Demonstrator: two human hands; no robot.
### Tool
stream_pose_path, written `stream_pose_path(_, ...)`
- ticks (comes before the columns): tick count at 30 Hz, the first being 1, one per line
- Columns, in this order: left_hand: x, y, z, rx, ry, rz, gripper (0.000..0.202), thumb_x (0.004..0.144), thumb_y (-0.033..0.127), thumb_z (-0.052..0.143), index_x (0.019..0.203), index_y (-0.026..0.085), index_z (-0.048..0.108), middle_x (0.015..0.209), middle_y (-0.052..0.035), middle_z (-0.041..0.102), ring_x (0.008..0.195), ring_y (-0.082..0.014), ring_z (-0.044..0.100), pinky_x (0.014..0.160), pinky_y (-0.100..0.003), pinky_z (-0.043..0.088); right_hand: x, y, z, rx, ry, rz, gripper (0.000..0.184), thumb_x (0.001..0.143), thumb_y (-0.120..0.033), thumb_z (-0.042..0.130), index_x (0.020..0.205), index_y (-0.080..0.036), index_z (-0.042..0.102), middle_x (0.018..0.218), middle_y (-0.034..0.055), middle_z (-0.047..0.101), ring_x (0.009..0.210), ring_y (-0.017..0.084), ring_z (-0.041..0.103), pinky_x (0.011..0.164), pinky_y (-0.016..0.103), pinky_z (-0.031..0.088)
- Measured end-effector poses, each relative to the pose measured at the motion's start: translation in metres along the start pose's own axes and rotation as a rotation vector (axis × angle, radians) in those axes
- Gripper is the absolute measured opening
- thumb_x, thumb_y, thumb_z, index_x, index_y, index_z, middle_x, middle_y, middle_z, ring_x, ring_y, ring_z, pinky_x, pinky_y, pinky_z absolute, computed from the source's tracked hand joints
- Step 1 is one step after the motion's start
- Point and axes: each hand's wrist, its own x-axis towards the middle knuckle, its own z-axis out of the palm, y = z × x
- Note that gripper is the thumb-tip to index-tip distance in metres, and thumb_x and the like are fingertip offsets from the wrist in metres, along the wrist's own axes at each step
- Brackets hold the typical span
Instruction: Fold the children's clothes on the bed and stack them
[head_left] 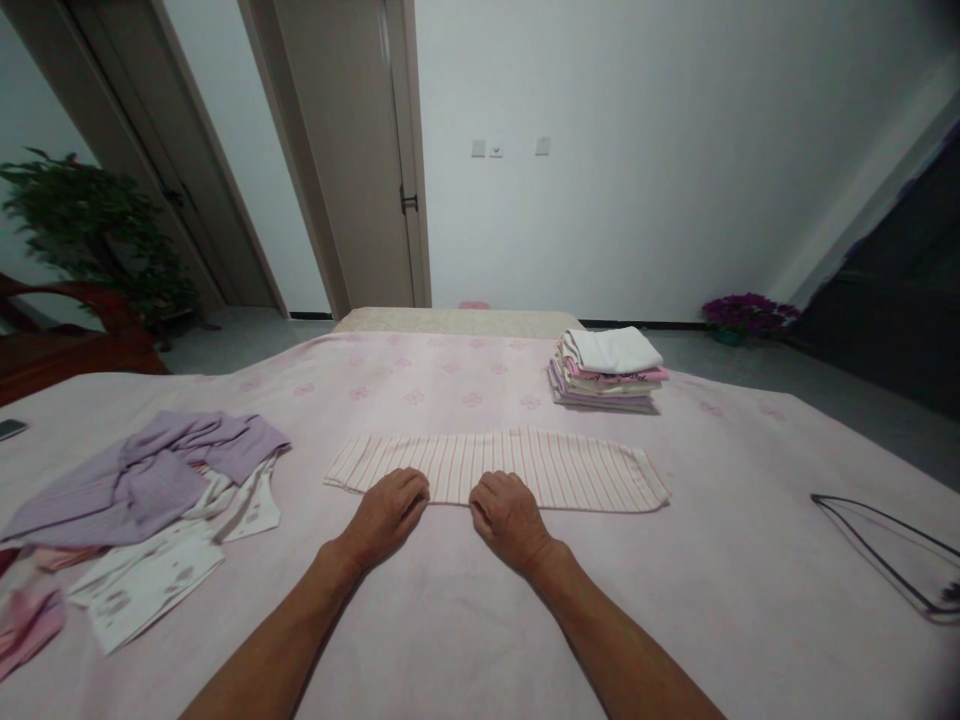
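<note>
Left hand (388, 508) and right hand (510, 515), 2 grips pinching the striped garment (589, 472) by its near edge, apparently to steady it!

Working remotely, I see a cream cloth (585, 470) with thin reddish stripes. At its nine o'clock I find a lilac garment (161, 470); at its one o'clock, a white cloth (611, 350). The sheet (442, 640) is pale pink, flower-patterned in deeper pink.
</note>
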Motion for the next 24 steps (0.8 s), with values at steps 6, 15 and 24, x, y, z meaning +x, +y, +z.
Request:
stream_pose_path(6,-0.001,0.003,-0.003,0.024,-0.030,-0.013,0.008,0.095,0.023,0.050,0.092,0.022,0.058,0.099,-0.0061,0.063,0.094,-0.0216,0.057,0.084,-0.035,0.048,0.000,-0.002,-0.009,0.046,-0.045,-0.041,0.005,0.091,-0.019,0.061,0.093,-0.022,0.065,0.089,0.0036,0.059,0.085,0.020,0.046,0.075,0.034,0.030)
stream_pose_path(15,0.005,0.005,0.003,0.058,-0.005,-0.082,0.021,0.100,0.031,0.046,0.087,0.022,0.060,0.093,-0.0060,0.064,0.088,-0.0207,0.059,0.080,-0.035,0.049,-0.002,-0.003,-0.012,0.127,-0.035,-0.061,0.011,0.089,-0.017,0.060,0.094,-0.023,0.068,0.100,0.0047,0.063,0.094,0.021,0.048,0.080,0.035,0.033)
stream_pose_path(24,0.041,-0.020,0.024,0.257,0.060,-0.139,0.035,0.099,0.034,0.048,0.128,0.020,0.062,0.140,-0.0133,0.060,0.136,-0.0309,0.048,0.112,-0.051,0.035,-0.004,-0.001,-0.008,0.208,-0.061,-0.082,0.016,0.085,-0.011,0.062,0.094,-0.022,0.069,0.097,0.0039,0.066,0.093,0.021,0.051,0.082,0.035,0.037)
